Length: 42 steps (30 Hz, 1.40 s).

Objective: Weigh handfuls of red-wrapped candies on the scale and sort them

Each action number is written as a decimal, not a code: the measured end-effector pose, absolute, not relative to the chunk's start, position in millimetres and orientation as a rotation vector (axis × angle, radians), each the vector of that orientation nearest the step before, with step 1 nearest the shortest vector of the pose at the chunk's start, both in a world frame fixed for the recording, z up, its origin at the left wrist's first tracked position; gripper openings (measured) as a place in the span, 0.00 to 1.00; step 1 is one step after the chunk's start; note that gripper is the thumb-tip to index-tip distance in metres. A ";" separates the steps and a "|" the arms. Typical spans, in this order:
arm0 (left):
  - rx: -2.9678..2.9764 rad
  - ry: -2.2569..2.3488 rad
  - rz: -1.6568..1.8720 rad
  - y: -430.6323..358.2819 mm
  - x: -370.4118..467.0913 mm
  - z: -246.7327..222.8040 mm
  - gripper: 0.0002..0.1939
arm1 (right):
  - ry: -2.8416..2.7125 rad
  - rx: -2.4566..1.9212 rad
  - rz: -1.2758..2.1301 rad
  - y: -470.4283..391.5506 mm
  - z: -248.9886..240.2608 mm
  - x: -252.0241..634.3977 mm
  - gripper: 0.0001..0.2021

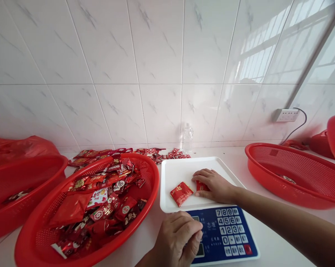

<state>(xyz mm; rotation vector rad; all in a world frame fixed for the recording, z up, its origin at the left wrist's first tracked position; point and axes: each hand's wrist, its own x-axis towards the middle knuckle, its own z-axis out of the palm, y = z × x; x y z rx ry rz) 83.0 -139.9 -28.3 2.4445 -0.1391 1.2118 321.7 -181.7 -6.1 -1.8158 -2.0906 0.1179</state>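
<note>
My right hand (pixel 213 185) is over the white tray (pixel 173 168) of a digital scale, its fingers closed around a red packet (pixel 201 186) that shows between fingers and thumb. Beside it on the tray lies another red packet (pixel 181 193) with gold print. In front of the tray, my left hand (pixel 180 237) is loosely curled over the left end of the scale's blue keypad (pixel 225 233); I see nothing in it. That hand partly covers the display windows. To the left stands a red plastic basket (pixel 156 178) with many red and dark wrapped packets inside.
Loose red packets (pixel 173 154) lie along the tiled wall. A clear plastic bottle (pixel 188 137) stands there. Another red basket (pixel 267 185) is at the right, near a power socket (pixel 287 115) with a cable. At far left is a further red basket (pixel 31 167).
</note>
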 end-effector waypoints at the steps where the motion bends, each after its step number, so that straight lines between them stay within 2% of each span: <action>1: 2.443 -0.141 1.214 -139.7 83.4 -28.4 0.08 | -2.061 -1.827 0.099 -179.3 -8.0 321.0 0.24; 14: 2.463 -0.156 1.254 -138.6 81.7 -28.8 0.08 | -1.714 -1.877 -0.001 -157.5 -15.5 318.8 0.12; 20: 2.442 -0.160 1.236 -139.1 80.8 -29.2 0.09 | -1.862 -1.690 0.030 -142.8 4.9 277.4 0.16; 30: 2.457 -0.143 1.280 -138.6 82.6 -28.4 0.07 | -2.236 -1.522 0.086 -138.8 -0.2 256.0 0.31; 42: 2.447 -0.125 1.249 -140.7 81.1 -29.0 0.08 | -2.091 -1.611 0.115 -139.3 -4.6 251.1 0.26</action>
